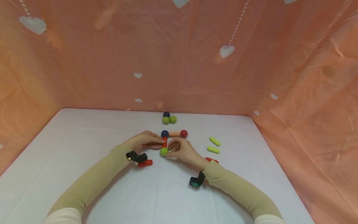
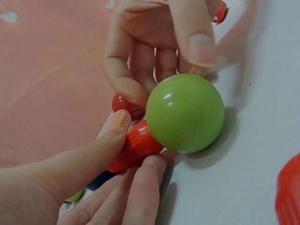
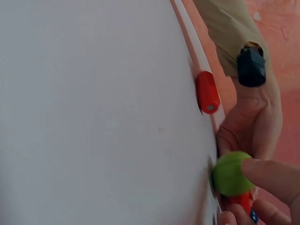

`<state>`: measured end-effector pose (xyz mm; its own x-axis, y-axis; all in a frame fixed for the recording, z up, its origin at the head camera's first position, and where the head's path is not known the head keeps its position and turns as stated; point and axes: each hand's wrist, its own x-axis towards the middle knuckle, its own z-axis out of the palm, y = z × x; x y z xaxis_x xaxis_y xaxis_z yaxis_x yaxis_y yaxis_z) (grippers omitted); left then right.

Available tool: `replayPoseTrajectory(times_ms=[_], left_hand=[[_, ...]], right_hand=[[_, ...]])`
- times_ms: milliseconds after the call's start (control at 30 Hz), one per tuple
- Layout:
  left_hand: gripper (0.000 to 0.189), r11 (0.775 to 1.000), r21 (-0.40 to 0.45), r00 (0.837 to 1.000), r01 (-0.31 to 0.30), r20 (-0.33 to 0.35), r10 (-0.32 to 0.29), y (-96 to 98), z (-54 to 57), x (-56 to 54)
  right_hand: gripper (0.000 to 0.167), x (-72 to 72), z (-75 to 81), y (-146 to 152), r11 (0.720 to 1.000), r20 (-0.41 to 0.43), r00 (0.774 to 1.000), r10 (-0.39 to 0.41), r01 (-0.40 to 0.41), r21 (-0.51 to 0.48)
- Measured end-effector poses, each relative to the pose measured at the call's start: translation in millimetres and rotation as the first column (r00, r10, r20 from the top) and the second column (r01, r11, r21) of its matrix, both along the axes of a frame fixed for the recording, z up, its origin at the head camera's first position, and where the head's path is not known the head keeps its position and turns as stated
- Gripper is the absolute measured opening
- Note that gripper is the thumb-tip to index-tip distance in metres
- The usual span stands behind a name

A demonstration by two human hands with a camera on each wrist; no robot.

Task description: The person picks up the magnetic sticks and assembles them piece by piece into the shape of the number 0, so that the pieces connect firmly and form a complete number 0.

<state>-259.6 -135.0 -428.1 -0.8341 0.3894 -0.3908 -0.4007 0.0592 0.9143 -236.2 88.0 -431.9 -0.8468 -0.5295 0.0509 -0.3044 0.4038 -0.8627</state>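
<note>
A green ball (image 2: 186,114) sits on one end of a red rod (image 2: 138,145). At the rod's other end is a dark blue ball (image 1: 165,133), joined sideways by an orange rod (image 1: 174,134) to a red ball (image 1: 184,133). My left hand (image 1: 146,140) pinches the red rod between thumb and fingers, from the left. From the right, my right hand (image 1: 183,150) holds the green ball with thumb and index finger, the other fingers curled behind. In the right wrist view, part of the red rod is hidden behind ball and fingers.
Two green balls (image 1: 173,119) and a dark blue ball (image 1: 166,114) cluster at the back. Two yellow-green rods (image 1: 213,150) lie to the right. One red rod (image 1: 145,163) lies by the left wrist, another red rod (image 1: 212,160) beside the right wrist.
</note>
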Motion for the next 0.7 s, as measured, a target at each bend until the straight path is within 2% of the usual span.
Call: replayPoseTrajectory(times_ms=[233, 400, 533, 700], left_hand=[[0.028, 0.999, 0.023, 1.000, -0.024, 0.010, 0.024, 0.0, 0.3, 1.3], [0.031, 0.998, 0.033, 0.998, -0.048, 0.031, 0.047, -0.4, 0.4, 1.5], [0.034, 0.996, 0.048, 0.995, -0.081, 0.054, 0.078, 0.1, 1.4, 2.1], [0.034, 0.995, 0.042, 0.995, -0.090, 0.058, 0.087, 0.2, 2.3, 2.5]], right_hand=[[0.036, -13.7, 19.7, 22, 0.999, -0.009, 1.000, -0.028, 0.028, -0.045], [0.038, -33.7, 30.6, 37, 0.995, -0.105, 0.993, -0.060, 0.052, -0.084], [0.038, -50.5, 31.1, 48, 0.996, -0.186, 0.980, -0.073, 0.062, -0.065], [0.039, -63.3, 27.2, 56, 0.998, -0.174, 0.983, -0.062, 0.062, -0.005]])
